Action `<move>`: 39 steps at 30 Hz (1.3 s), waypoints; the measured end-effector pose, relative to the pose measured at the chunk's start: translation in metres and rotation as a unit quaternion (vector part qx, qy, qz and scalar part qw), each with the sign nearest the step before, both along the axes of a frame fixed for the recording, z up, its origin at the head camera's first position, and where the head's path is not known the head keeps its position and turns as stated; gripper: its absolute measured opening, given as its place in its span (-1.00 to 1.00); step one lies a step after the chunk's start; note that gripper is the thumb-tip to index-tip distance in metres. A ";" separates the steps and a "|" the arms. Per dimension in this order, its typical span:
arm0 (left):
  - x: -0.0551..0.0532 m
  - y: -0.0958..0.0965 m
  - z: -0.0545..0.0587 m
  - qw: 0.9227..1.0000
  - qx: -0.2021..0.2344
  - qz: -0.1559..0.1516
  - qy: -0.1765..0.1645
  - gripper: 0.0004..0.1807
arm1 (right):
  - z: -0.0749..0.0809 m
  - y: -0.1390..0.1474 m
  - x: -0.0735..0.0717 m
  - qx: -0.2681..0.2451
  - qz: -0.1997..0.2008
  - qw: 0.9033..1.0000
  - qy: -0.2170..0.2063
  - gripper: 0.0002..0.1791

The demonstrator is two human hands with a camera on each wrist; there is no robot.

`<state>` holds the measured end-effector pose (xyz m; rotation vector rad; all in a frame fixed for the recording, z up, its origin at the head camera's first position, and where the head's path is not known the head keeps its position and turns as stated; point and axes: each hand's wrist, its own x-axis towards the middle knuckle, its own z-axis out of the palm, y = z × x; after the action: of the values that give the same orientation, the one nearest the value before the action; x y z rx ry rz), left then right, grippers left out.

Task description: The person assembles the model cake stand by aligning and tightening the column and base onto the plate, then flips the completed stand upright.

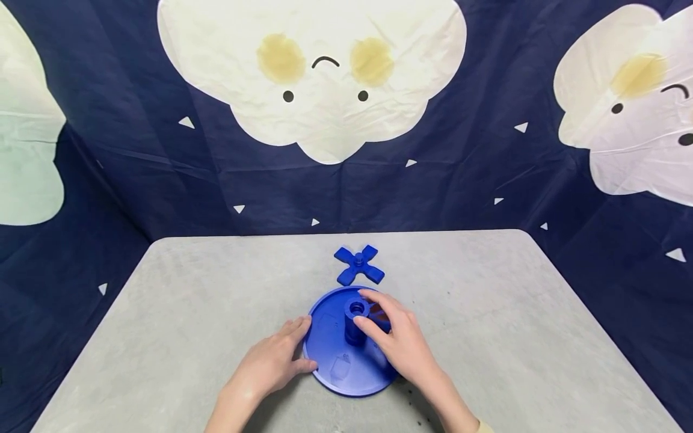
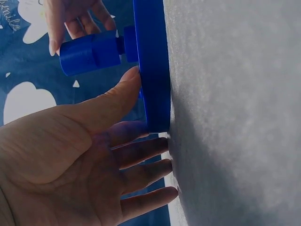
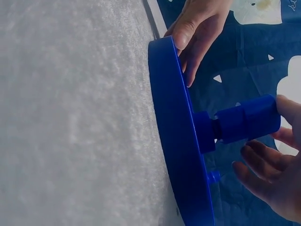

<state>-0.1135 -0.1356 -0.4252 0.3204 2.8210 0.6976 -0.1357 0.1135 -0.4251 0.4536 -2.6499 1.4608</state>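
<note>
A round blue disc point(image 1: 327, 343) with a raised rim lies on the table. My left hand point(image 1: 271, 361) rests at its left edge, thumb on the rim and straight fingers along the side, their tips at the tabletop in the left wrist view. Over the disc's middle stands a hollow blue cylinder point(image 1: 354, 331), which my right hand point(image 1: 403, 337) pinches near its top between thumb and index finger. Below the cylinder, a narrow neck shows above a short blue hub point(image 3: 203, 133). A small blue peg point(image 3: 214, 177) rises from the disc nearby.
Just beyond the disc lies a blue cross-shaped piece point(image 1: 349, 275) with a small stub at its centre. The grey table point(image 1: 487, 300) meets a dark blue cloth point(image 1: 379, 204) with white clouds at its back and sides.
</note>
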 end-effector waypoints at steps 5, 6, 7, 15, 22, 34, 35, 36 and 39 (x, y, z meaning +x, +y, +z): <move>-0.001 0.000 0.000 1.000 0.000 -0.001 0.001 -0.09 | -0.002 0.004 -0.003 -0.047 0.054 0.997 -0.035 -0.48; 0.000 0.000 0.000 1.000 0.000 -0.002 0.002 -0.09 | -0.003 0.005 -0.004 -0.056 0.066 0.995 -0.045 -0.48; 0.000 0.000 0.000 1.000 -0.001 -0.002 0.003 -0.09 | -0.004 0.005 -0.005 -0.064 0.075 0.994 -0.056 -0.49; 0.000 0.000 0.000 1.000 -0.003 -0.001 0.001 -0.08 | -0.007 0.005 -0.006 -0.094 0.102 0.985 -0.103 -0.53; 0.000 -0.001 -0.001 1.000 0.000 0.002 0.001 -0.08 | -0.009 0.003 -0.005 -0.068 0.058 0.993 -0.076 -0.53; 0.000 -0.001 0.001 1.000 -0.001 0.003 -0.006 -0.07 | -0.005 0.004 -0.004 -0.008 0.033 0.999 -0.035 -0.48; 0.000 -0.001 0.001 1.000 -0.001 0.003 -0.005 -0.07 | -0.005 0.004 -0.004 -0.012 0.038 0.999 -0.031 -0.47; 0.000 -0.001 0.001 1.000 -0.001 0.002 -0.005 -0.07 | -0.005 0.004 -0.004 -0.019 0.044 0.998 -0.032 -0.46; 0.000 -0.001 0.001 1.000 -0.001 0.002 -0.005 -0.08 | -0.005 0.004 -0.004 -0.035 0.066 0.996 -0.043 -0.45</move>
<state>-0.1134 -0.1362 -0.4242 0.3092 2.8138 0.6961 -0.1396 0.1178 -0.4301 0.5831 -2.6697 1.6394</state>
